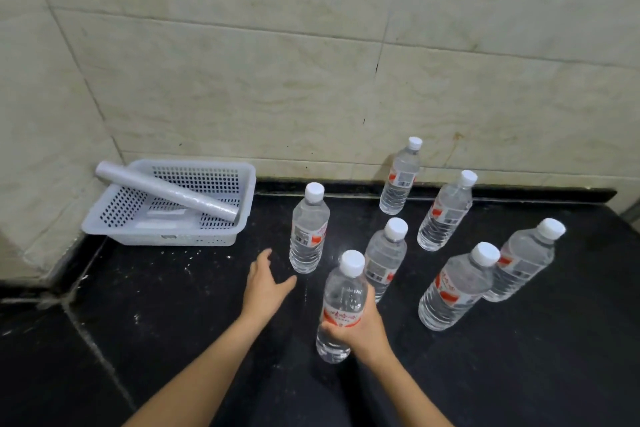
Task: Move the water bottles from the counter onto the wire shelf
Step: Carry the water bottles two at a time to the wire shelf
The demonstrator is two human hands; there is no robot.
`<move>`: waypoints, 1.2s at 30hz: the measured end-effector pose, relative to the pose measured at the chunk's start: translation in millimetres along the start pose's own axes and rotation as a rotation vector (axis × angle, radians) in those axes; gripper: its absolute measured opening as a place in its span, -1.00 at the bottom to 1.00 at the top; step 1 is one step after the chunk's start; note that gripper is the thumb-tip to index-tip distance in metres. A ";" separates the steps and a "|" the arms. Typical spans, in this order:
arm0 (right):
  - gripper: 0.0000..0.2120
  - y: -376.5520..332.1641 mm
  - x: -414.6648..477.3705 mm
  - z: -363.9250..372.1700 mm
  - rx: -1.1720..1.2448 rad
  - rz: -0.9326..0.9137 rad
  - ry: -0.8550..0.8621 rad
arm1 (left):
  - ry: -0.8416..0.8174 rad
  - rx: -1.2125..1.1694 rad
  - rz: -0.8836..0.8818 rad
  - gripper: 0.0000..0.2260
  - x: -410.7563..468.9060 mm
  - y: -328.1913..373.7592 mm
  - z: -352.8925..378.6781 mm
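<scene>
The one head-worn wide-angle view looks forward and steeply down onto the black counter (156, 340), facing the tiled wall (242, 80) and its left corner, close enough that both forearms (194, 367) enter at the bottom edge and the nearest water bottle (341, 295) shows just below centre.

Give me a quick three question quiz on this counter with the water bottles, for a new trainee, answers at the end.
1. How many water bottles are in view?
2. True or false: the left hand grips a bottle.
3. Fill in: resting in the white basket is a long pale ____.

Key
1. Seven, all with white caps.
2. False. Its fingers are spread and hold nothing; the right hand grips the nearest bottle.
3. Roll.
</scene>
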State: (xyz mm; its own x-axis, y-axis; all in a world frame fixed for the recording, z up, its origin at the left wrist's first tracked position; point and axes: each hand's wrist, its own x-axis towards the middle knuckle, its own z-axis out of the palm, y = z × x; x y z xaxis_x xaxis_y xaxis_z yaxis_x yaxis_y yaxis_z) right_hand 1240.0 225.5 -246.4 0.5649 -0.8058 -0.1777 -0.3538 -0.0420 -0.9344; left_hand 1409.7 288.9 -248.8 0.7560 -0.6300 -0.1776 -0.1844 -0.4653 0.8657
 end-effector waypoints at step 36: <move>-0.32 24.7 -78.7 -25.3 0.020 -0.002 0.098 | -0.354 -0.261 0.041 -0.42 -113.8 -36.1 -21.6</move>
State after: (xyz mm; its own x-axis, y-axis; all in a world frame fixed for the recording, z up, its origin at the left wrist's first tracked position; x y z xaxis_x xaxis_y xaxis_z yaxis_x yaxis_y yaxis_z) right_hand 1168.0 272.9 -247.7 0.4892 -0.8600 -0.1453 -0.3367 -0.0326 -0.9410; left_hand 1343.9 390.8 -249.8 0.4815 -0.8400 -0.2502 -0.0105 -0.2910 0.9567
